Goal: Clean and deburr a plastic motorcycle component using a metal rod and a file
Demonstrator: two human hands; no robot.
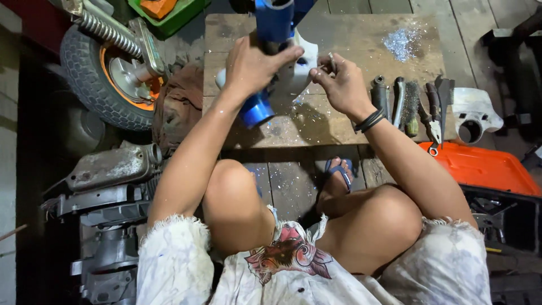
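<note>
My left hand (251, 65) gripped the shiny blue metal tube (265, 62) over the worn wooden board's (361, 39) near left edge; my right hand (344, 85) pinched a thin metal rod (332, 62) just beside it.

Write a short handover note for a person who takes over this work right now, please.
Left hand: grips the blue cylindrical part, held tilted over the low wooden table.
Right hand: fingers pinch a thin metal tool near the white part.
Done: metal shavings lie on the table.
Left: cannot tell how much; the work area is hidden by the hands.
Spare tools: wire brush and pliers lie at the right.
</note>
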